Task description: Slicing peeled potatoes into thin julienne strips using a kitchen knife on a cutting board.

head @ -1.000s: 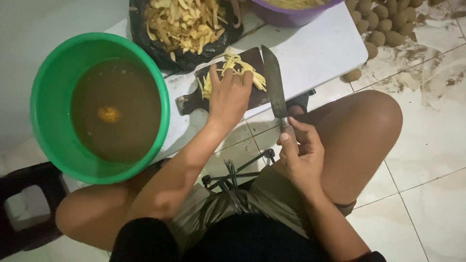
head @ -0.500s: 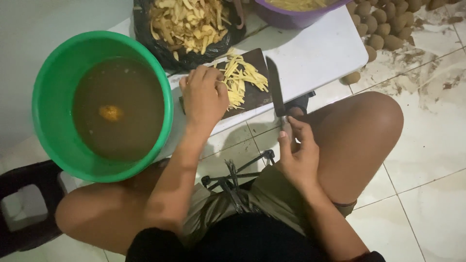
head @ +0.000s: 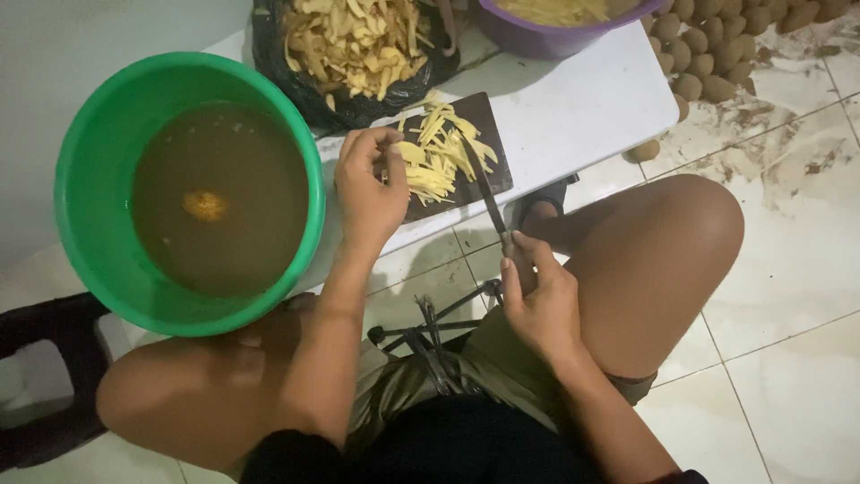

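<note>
Yellow strips (head: 441,152) lie piled on the dark cutting board (head: 488,125), just right of the left hand (head: 367,193) whose curled fingers touch the pile, while the right hand (head: 537,300), fingers closed around the handle, lays the knife (head: 484,193) lengthwise along their far side.

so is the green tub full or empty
Mostly full. The green tub holds murky brown water well up its wall, with one yellowish lump in it. The left hand rests beside it, on the cutting board.
</note>
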